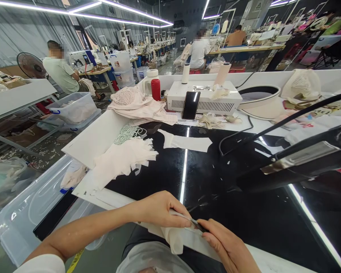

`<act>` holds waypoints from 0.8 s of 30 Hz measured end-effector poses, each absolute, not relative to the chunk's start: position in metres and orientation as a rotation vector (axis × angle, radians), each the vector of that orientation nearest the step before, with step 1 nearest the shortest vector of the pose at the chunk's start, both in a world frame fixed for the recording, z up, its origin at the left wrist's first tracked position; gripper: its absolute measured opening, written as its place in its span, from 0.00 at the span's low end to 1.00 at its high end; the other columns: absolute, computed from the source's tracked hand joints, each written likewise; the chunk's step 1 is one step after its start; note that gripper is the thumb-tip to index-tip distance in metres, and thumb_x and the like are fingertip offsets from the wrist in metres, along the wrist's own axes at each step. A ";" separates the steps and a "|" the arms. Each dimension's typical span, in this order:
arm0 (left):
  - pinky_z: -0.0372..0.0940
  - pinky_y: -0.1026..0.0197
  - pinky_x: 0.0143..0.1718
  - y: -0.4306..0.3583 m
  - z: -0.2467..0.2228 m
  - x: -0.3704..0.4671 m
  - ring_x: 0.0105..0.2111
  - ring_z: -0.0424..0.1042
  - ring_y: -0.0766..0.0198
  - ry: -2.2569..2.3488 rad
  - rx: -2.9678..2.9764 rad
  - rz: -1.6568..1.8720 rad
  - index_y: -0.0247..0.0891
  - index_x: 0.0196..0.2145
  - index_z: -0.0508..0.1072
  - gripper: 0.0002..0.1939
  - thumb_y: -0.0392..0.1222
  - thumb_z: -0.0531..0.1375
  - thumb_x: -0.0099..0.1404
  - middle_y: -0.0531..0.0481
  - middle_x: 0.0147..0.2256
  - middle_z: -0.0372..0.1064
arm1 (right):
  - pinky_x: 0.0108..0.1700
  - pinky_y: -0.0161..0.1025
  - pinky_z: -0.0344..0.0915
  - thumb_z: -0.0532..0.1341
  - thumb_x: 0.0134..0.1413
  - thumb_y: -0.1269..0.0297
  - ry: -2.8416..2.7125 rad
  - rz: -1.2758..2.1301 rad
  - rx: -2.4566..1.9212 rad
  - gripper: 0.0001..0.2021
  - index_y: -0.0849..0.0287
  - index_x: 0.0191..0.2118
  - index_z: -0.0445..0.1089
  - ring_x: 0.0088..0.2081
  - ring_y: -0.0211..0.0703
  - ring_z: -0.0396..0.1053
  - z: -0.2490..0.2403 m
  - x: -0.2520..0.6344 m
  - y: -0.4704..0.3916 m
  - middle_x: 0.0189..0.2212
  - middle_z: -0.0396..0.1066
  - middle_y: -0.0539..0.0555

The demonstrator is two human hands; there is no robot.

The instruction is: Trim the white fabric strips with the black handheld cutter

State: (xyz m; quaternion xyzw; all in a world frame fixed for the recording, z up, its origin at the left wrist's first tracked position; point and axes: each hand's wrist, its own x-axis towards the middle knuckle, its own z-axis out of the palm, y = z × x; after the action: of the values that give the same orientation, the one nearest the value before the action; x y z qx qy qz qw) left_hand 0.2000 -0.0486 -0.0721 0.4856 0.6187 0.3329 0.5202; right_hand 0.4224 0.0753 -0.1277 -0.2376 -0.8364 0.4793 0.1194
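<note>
Near the table's front edge, my left hand (166,211) is closed on a cream fabric piece (174,240), which hangs down below the fingers. My right hand (226,240) grips small dark-handled snips (198,225); their metal blade meets the fabric's edge beside my left fingers. Whether the blades are apart is too small to tell. On the black tabletop (165,185) lies a single cut fabric piece (190,143). A pile of similar cream pieces (125,159) rests at the left, against pale green cord (129,132).
A black machine arm (301,151) with a cable juts in from the right. Behind stand a white box (204,96) with thread cones, a phone (191,105), a red bottle (155,90) and heaped fabric (142,104). Plastic bins (74,108) stand left; co-workers sit farther back.
</note>
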 end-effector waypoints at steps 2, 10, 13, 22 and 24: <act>0.67 0.67 0.39 -0.049 -0.072 0.200 0.41 0.79 0.59 1.484 1.165 0.797 0.38 0.43 0.84 0.13 0.46 0.64 0.67 0.50 0.40 0.82 | 0.43 0.35 0.75 0.54 0.67 0.37 -2.427 1.427 -0.684 0.25 0.47 0.47 0.80 0.41 0.44 0.78 -0.127 0.421 0.075 0.39 0.79 0.52; 0.66 0.67 0.38 -0.049 -0.072 0.201 0.40 0.78 0.60 1.497 1.166 0.784 0.37 0.43 0.84 0.13 0.46 0.64 0.67 0.51 0.39 0.81 | 0.41 0.32 0.73 0.55 0.68 0.39 -2.386 1.476 -0.652 0.23 0.47 0.48 0.79 0.39 0.42 0.78 -0.128 0.419 0.074 0.38 0.78 0.51; 0.66 0.68 0.37 -0.049 -0.074 0.202 0.39 0.78 0.62 1.495 1.173 0.784 0.38 0.44 0.84 0.13 0.46 0.64 0.66 0.52 0.39 0.81 | 0.43 0.32 0.73 0.54 0.68 0.40 -2.403 1.444 -0.617 0.22 0.47 0.48 0.79 0.41 0.42 0.78 -0.129 0.419 0.073 0.40 0.78 0.51; 0.65 0.69 0.36 -0.049 -0.074 0.204 0.39 0.78 0.62 1.510 1.160 0.769 0.40 0.44 0.84 0.13 0.46 0.64 0.66 0.53 0.39 0.81 | 0.39 0.31 0.73 0.56 0.70 0.45 -2.448 1.442 -0.527 0.19 0.49 0.49 0.79 0.38 0.41 0.77 -0.129 0.418 0.077 0.36 0.77 0.51; 0.65 0.69 0.36 -0.049 -0.075 0.204 0.39 0.78 0.62 1.510 1.164 0.770 0.40 0.44 0.84 0.13 0.46 0.64 0.66 0.53 0.39 0.81 | 0.37 0.31 0.73 0.55 0.70 0.45 -2.458 1.441 -0.499 0.19 0.49 0.49 0.79 0.37 0.41 0.77 -0.128 0.418 0.077 0.36 0.77 0.50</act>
State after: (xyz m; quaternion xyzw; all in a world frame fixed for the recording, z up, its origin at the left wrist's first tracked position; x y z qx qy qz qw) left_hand 0.2036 -0.0491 -0.0746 0.4848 0.6287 0.3208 0.5165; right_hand 0.4178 0.0774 -0.1284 -0.1711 -0.8431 0.4945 0.1242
